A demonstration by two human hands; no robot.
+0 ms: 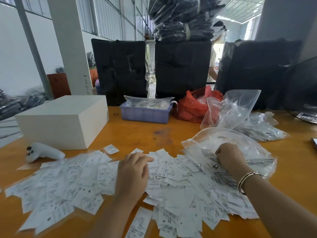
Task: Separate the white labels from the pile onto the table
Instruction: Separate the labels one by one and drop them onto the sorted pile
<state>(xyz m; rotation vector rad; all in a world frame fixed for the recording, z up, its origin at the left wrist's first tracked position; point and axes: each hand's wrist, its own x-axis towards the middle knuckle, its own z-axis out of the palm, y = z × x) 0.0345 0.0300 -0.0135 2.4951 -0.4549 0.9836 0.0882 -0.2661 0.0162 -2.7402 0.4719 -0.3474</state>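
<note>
A wide pile of white labels (173,176) with black print covers the near part of the orange table (142,133), spreading from left to right. My left hand (133,172) lies flat on the middle of the pile, fingers together and pointing right. My right hand (229,156) is closed in a fist on the clear plastic bag (240,140) of labels at the right; whether it pinches the bag or a label is unclear. A bracelet sits on that wrist.
A white box (65,121) stands at the left, a white controller (42,152) in front of it. Behind are a purple tray (145,113), a red plastic bag (190,107), further clear bags (240,110) and black bundles (120,69). A phone edge (314,143) shows at far right.
</note>
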